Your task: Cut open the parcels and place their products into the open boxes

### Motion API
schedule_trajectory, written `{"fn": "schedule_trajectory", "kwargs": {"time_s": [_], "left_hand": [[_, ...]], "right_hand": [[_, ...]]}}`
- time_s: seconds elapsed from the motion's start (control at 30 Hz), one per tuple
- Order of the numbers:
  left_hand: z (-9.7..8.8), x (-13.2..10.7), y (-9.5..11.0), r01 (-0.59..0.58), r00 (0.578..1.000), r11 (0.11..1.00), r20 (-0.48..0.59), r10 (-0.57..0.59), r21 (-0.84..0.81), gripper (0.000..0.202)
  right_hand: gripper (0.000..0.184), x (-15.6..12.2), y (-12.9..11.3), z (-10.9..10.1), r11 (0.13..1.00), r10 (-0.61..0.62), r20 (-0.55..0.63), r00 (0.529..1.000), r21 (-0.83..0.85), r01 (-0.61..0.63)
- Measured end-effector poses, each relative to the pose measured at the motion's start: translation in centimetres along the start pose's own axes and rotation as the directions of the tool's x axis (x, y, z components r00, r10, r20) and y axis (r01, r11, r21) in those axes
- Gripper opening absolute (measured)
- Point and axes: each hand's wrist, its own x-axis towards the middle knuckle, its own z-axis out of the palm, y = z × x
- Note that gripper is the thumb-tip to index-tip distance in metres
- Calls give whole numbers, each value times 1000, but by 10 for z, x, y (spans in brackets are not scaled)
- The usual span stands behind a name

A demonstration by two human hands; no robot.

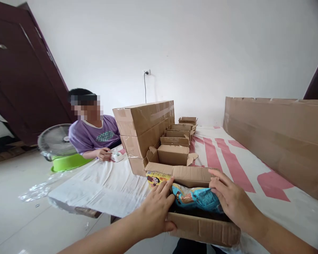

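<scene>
Blue packet lies in open carton between left hand, loosely spread across its left end, and right hand, curled, grip unclear.

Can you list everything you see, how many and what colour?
front box: 1, brown, nearest
blue packet: 1, mostly blue, inside it
yellow package: 1, yellow, box's left end
open boxes: several, brown, row behind
taped boxes: at least 3, brown, beside row
cardboard piece: 1, brown, right
table covering: 1, white and pink, underneath
person: 1, purple shirt, left
white object: 1, white, near person
fan: 1, grey, left
basin: 1, green, by fan
plastic: some, clear, pale floor
door: 1, dark red, left
plug: 1, black, back wall
left hand: 1, bare, on front box
right hand: 1, bare, at blue packet
</scene>
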Motion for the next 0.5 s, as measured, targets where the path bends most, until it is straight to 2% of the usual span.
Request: {"fn": "schedule_trajectory", "kwargs": {"time_s": [0.1,0.17,0.23,0.3,0.37,0.43,0.5], "left_hand": [[-2,5,-5,-25,1000,997,-12,24,-68,68],[-9,10,-12,-42,999,976,-20,39,-215,69],[-20,20,-19,-44,993,918,-118,-2,-393,65],[-32,35,-22,-47,966,834,-239,-103,-550,65],[-43,57,-22,-71,944,706,-276,-180,-704,78],[-51,81,-18,-98,948,487,-230,-219,-868,86],[-57,106,-16,-122,947,265,-192,-257,-956,82]], "right_hand": [[24,6,7,-5,999,18,-157,987,44,-11],[20,12,15,-8,998,11,-247,969,55,3],[17,20,23,-11,998,10,-328,945,58,10],[14,31,28,-14,998,9,-407,913,59,17],[13,45,31,-18,997,6,-473,881,72,31],[12,61,33,-22,992,13,-523,852,113,54],[10,77,38,-25,971,98,-535,839,237,38]]}}
